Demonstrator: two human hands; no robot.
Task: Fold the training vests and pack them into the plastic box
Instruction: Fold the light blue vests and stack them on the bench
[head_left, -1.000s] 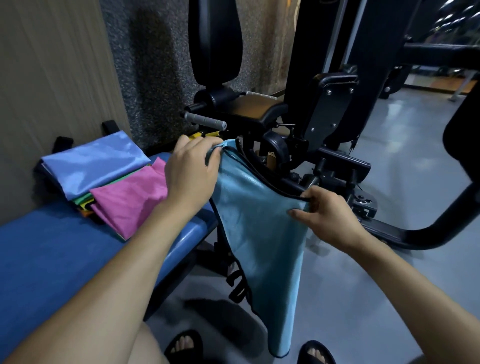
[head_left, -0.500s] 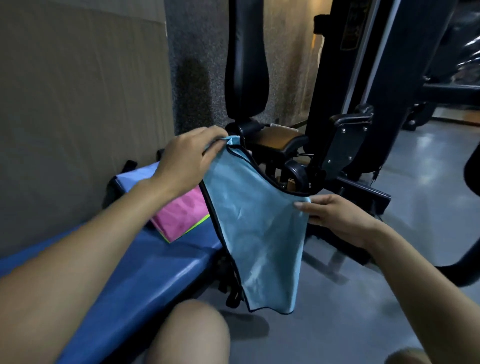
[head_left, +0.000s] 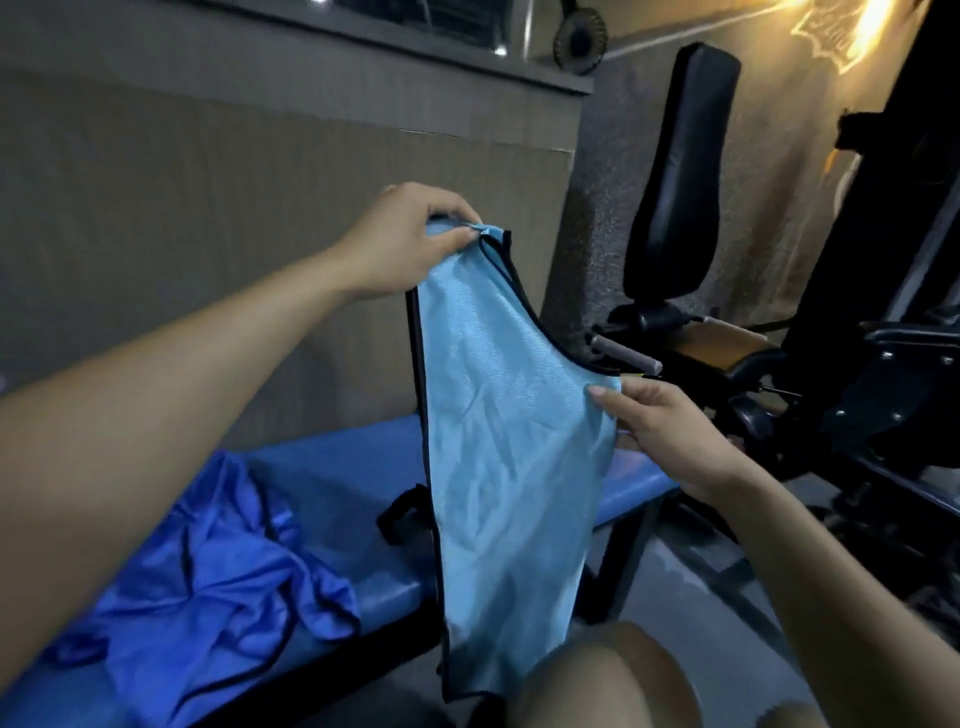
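1. A crumpled dark blue vest (head_left: 208, 582) lies on the blue worktop (head_left: 343, 467) at my lower left, well apart from both my hands.
2. A black padded gym machine (head_left: 675, 197) stands to the right, past the worktop's end, against a grey wall (head_left: 208, 234).
3. My knee (head_left: 602, 680) rises at the bottom of the view, and the light blue vest (head_left: 498, 441) hangs down just in front of it, covering part of the worktop's edge.
4. My left hand (head_left: 405, 244) is raised, arm stretched forward, pinching the vest's top strap between thumb and fingers.
5. My right hand (head_left: 670, 436) sits lower and to the right, thumb on the front of the cloth, pinching the vest's side corner.
6. No plastic box shows.
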